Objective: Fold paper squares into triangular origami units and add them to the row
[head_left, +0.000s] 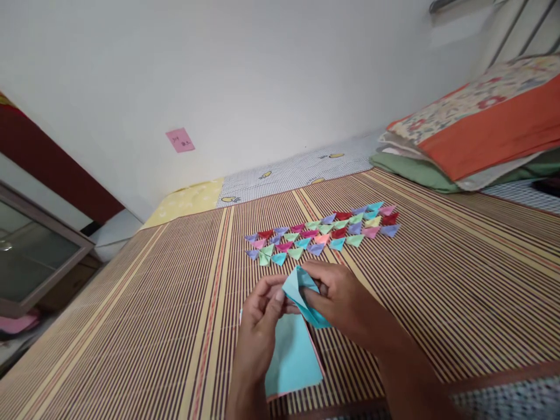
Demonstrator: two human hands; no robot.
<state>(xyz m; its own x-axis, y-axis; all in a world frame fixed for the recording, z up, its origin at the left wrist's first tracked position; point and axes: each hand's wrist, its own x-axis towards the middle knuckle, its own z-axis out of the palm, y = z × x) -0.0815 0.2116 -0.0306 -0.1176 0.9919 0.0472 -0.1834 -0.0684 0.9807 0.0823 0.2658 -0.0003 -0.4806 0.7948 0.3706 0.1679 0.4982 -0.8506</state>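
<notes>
A partly folded sheet of light blue paper is held up between my two hands. My left hand pinches its left edge with the thumb in front. My right hand grips the right side, with fingers tucked into the paper's fold. Just below, a stack of paper sheets lies on the striped mat, light blue on top with a pink edge showing. Beyond my hands, several small folded paper pieces in blue, green, red, pink and purple sit in slanting rows.
The striped mat covers the bed up to the white wall. Folded bedding in orange, floral and green is piled at the back right. A pink note is stuck to the wall. A glass-fronted cabinet stands at the left.
</notes>
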